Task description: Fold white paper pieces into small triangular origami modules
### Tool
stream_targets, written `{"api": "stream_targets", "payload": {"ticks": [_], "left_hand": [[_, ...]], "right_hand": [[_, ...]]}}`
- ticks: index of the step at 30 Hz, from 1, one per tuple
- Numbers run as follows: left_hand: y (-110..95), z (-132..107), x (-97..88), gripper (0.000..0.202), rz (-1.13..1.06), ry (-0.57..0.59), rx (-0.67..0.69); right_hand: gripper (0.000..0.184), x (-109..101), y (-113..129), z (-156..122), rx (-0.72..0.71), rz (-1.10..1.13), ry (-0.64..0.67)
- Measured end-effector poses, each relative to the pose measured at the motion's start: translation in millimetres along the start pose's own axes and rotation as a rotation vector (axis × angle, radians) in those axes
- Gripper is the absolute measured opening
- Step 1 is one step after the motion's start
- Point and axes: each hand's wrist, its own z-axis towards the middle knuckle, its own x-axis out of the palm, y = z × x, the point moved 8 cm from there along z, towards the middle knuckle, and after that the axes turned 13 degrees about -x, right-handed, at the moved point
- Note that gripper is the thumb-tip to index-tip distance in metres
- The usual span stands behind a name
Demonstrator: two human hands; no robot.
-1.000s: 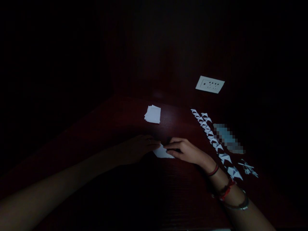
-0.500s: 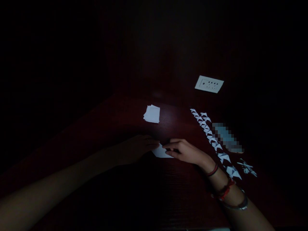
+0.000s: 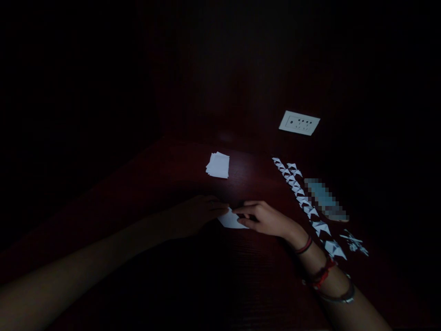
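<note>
A small white sheet of paper (image 3: 232, 219) lies on the dark red tabletop between my hands. The fingers of my left hand (image 3: 203, 211) are stretched out, their tips at the sheet's upper left edge; this hand is in deep shadow. From the other side my right hand (image 3: 263, 218) rests its index finger and thumb on the paper, the two spread apart. Its other fingers are partly hidden. Both hands partly cover the sheet, so whether it has a fold is hard to tell. Beyond them sits a stack of white paper sheets (image 3: 218, 165).
Several folded white paper pieces (image 3: 299, 189) run in a line along the right. Beside them lie a pixelated bluish object (image 3: 325, 198) and a bundle of thin white sticks (image 3: 354, 242). A white socket panel (image 3: 299, 123) is at the back. Surroundings are very dark.
The view has shifted very slightly, so everything sits a few pixels lower. Both hands stay on the sheet in almost the same pose.
</note>
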Motion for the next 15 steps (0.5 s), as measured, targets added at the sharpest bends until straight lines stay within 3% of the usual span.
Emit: {"api": "stream_targets", "payload": {"ticks": [15], "left_hand": [[2.4, -2.4, 1.9, 0.062, 0.028, -0.016, -0.018]], "right_hand": [[0.025, 0.5, -0.6, 1.7, 0.007, 0.007, 0.009]]}}
